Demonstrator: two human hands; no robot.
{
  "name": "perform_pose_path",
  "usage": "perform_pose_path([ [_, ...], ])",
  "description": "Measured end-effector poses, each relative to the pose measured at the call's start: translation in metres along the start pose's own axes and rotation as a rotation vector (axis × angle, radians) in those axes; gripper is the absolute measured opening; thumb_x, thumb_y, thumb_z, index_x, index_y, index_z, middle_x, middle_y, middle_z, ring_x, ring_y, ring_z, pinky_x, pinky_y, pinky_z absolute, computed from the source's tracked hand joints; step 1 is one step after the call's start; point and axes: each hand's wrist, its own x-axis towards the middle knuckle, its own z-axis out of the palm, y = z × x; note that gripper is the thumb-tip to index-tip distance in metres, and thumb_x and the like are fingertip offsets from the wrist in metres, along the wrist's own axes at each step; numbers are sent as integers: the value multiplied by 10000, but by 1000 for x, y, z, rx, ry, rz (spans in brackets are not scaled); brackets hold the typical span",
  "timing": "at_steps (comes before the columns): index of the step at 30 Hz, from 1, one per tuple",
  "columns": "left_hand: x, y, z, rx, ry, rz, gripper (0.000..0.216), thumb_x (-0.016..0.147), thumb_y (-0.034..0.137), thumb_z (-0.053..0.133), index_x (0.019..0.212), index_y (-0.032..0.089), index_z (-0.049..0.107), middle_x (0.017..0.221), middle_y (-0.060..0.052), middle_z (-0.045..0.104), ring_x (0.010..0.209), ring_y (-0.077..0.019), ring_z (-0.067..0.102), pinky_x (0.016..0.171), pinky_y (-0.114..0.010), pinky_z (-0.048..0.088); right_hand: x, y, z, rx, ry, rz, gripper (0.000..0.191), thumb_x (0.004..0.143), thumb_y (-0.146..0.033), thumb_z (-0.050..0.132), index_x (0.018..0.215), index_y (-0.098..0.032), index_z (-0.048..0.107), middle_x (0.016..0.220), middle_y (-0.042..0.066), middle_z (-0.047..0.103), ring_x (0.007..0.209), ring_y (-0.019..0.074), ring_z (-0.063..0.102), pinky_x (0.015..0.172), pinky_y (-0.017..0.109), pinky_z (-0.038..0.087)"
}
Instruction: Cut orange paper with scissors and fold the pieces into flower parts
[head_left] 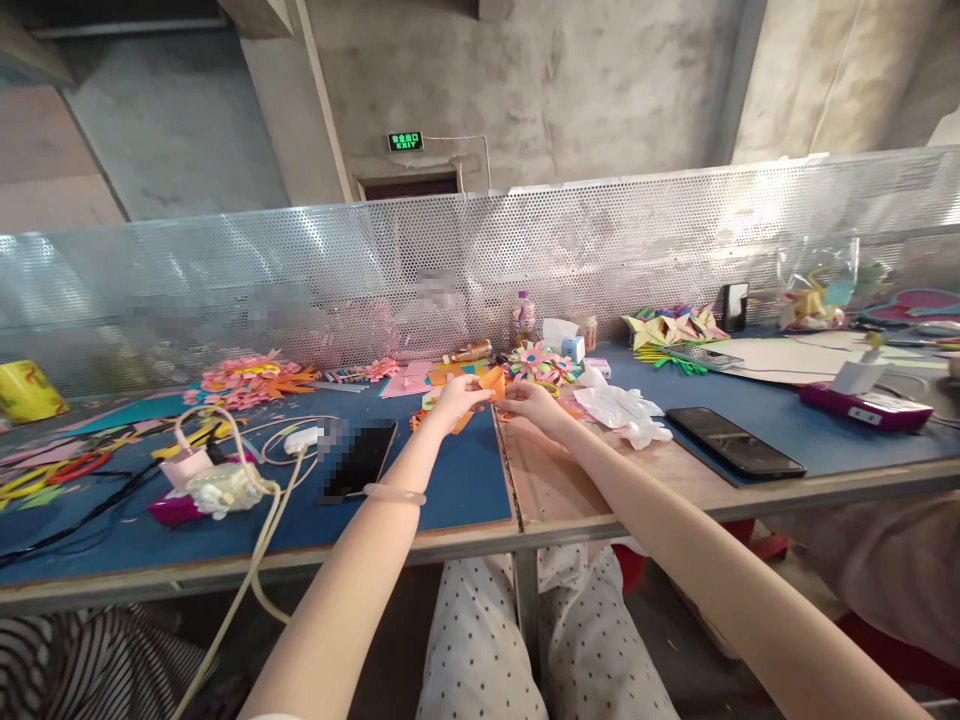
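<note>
A small, bright orange paper piece (493, 379), visibly bent, pokes up between the left hand (454, 401) and right hand (535, 403), whose fingers pinch it from either side above the blue worktable (461, 490).

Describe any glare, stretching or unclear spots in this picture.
Head view: glare whitens patches of the perforated metal partition; head view: the right forearm looks stretched toward the lower corner; head view: square pixels mask part of the phone beside the bracelet; head view: orange paper shows too small for fold details.
</note>
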Motion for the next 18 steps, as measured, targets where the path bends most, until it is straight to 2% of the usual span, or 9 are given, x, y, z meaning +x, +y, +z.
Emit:
perform_pose_path([
  [7, 2, 0, 1, -76, 8, 22, 331, 544, 269, 755, 777, 126, 568, 727, -15, 603, 660, -123, 588, 622, -266, 477, -1, -1, 0, 51, -6, 30, 301, 578, -260, 759, 828, -140, 642, 767, 41, 676, 677, 129, 624, 637, 241, 516],
  [18, 4, -3, 0, -85, -1, 38, 302, 555, 256, 747, 784, 112, 612, 744, -39, 631, 646, -120, 591, 644, -274, 482, -3, -6, 1, 81, -15, 75, 296, 566, -225, 765, 816, -125, 641, 733, 47, 680, 650, 129, 624, 626, 239, 520],
])
